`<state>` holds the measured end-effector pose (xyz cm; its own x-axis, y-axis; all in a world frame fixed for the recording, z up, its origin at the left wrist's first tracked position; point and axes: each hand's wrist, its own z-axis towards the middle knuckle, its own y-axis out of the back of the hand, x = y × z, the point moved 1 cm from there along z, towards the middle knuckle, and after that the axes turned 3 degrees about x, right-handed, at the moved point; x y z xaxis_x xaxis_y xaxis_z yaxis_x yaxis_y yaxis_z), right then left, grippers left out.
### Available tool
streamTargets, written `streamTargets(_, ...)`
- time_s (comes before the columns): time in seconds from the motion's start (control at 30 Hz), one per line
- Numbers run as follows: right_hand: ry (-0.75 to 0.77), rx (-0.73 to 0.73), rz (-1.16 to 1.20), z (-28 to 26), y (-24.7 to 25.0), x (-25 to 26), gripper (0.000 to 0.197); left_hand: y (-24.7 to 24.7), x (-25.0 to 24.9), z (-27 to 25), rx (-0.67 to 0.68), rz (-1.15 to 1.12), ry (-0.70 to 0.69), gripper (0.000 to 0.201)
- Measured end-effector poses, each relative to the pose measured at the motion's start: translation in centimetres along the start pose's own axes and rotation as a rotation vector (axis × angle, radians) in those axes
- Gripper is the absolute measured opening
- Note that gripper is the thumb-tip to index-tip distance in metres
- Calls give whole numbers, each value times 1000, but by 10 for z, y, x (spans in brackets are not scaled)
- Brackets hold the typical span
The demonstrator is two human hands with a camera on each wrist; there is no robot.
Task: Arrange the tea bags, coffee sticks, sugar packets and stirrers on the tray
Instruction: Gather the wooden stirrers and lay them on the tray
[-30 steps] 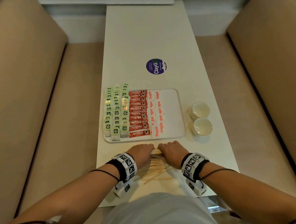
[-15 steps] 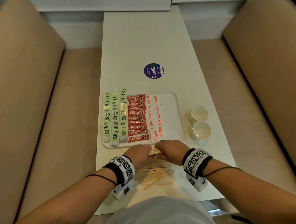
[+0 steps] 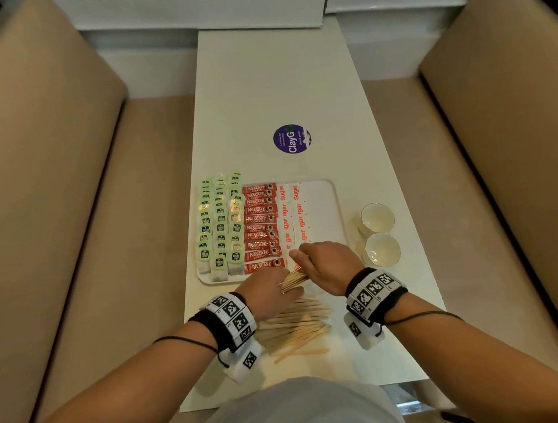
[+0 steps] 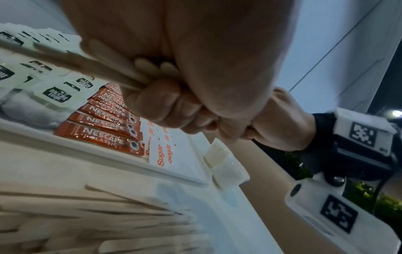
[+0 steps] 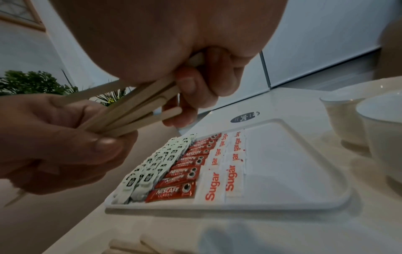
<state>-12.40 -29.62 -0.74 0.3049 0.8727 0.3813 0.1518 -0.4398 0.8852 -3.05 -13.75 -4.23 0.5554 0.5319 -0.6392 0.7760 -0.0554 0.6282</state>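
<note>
A white tray (image 3: 327, 206) holds rows of green tea bags (image 3: 219, 228), red coffee sticks (image 3: 261, 227) and sugar packets (image 3: 293, 216); its right part is bare. Both hands hold one bundle of wooden stirrers (image 3: 293, 280) just above the tray's near edge. My left hand (image 3: 269, 291) grips the bundle's near end, and my right hand (image 3: 324, 261) pinches the far end over the sugar packets. In the right wrist view the bundle (image 5: 135, 116) fans out between the left hand (image 5: 65, 141) and the right fingers (image 5: 191, 86). Several loose stirrers (image 3: 296, 326) lie on the table behind the hands.
Two white cups (image 3: 376, 218) (image 3: 382, 250) stand right of the tray. A purple round sticker (image 3: 291, 139) is on the table beyond the tray. Beige bench seats (image 3: 83, 232) flank the narrow white table (image 3: 273, 74).
Both hands have lifted a bundle of stirrers off the pile on the table and carried it forward to the tray's near edge. The right hand now reaches over the tray.
</note>
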Motion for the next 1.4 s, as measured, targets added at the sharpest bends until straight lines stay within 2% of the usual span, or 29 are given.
streamTargets(0.13, 25, -19, -67, 5, 11, -5, 44, 11, -3, -2, 39, -46, -26, 44)
streamTargets(0.27, 37, -27, -143, 5, 18, -4, 49, 13, -8, -2, 42, -68, -46, 53)
streamTargets(0.43, 25, -73, -193, 8, 18, 9, 55, 16, -24, -5, 19, -107, -64, 24)
streamTargets(0.57, -42, -47, 99, 9, 39, 1, 49, 25, -24, -8, 21, -80, -3, 38)
streamTargets(0.67, -105, -105, 445, 12, 55, -10, 54, 35, -26, -11, -11, -76, -13, 39)
streamTargets(0.73, -127, -75, 683, 14, 53, -3, 52, 39, -28, -9, -12, -109, -15, 37)
streamTargets(0.8, -95, 15, 739, 16, 45, 10, 50, 39, -29, -5, -21, -152, -14, 30)
streamTargets(0.87, -48, 42, 669, 16, 38, 18, 48, 38, -27, -3, -32, -186, -7, 26)
streamTargets(1.0, -50, -173, 580, 17, 39, 12, 34, 42, -27, -9, -37, -242, 41, 84)
streamTargets(1.03, -54, -163, 591, 16, 38, 12, 34, 43, -30, -11, -33, -265, 29, 92)
streamTargets(1.13, -61, 20, 580, 15, 34, 19, 46, 46, -36, -13, -17, -315, 11, 113)
streamTargets(1.2, -77, 61, 588, 17, 35, 19, 49, 47, -39, -15, 0, -335, 15, 115)
streamTargets(1.27, -89, 38, 600, 19, 36, 17, 43, 48, -41, -18, 11, -400, 25, 111)
streamTargets(1.4, -108, -2, 614, 19, 38, 15, 36, 50, -35, -16, 110, -583, 32, 89)
